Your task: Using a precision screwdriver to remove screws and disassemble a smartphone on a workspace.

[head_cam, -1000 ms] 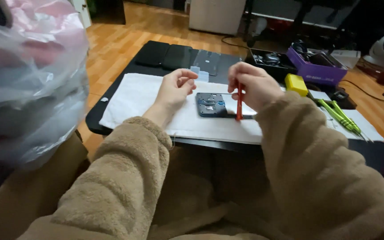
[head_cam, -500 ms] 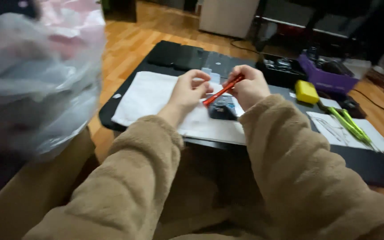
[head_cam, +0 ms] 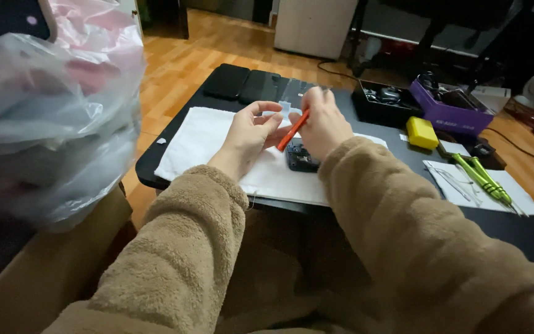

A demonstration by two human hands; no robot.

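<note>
Wooden floor runs behind a low black worktop [head_cam: 174,133], and on it lies a white cloth [head_cam: 199,139] where we work. Our left hand [head_cam: 248,139] is raised above the cloth with its fingers curled towards the right, thumb and forefinger close together near the lower tip of a red tool [head_cam: 293,130]; whether they pinch something tiny there we cannot tell. Our right hand [head_cam: 322,127] is closed round the upper part of the tool, holding it slanted. Just below the hands, on the cloth, lies a small dark device [head_cam: 301,159] with its inside showing.

Both hands are off the cloth and neither touches the device, so any small part between the left fingertips could, we judge, drop and vanish into the weave or roll off the front edge. The tool's tip sits close to the left fingers; a slip could jab them. A sleeve sweeping low might drag the device.

Two dark phones [head_cam: 242,83] lie at the far edge, a yellow box [head_cam: 421,132] and green screwdrivers [head_cam: 483,179] well to the right, a plastic bag [head_cam: 50,124] to the left.
</note>
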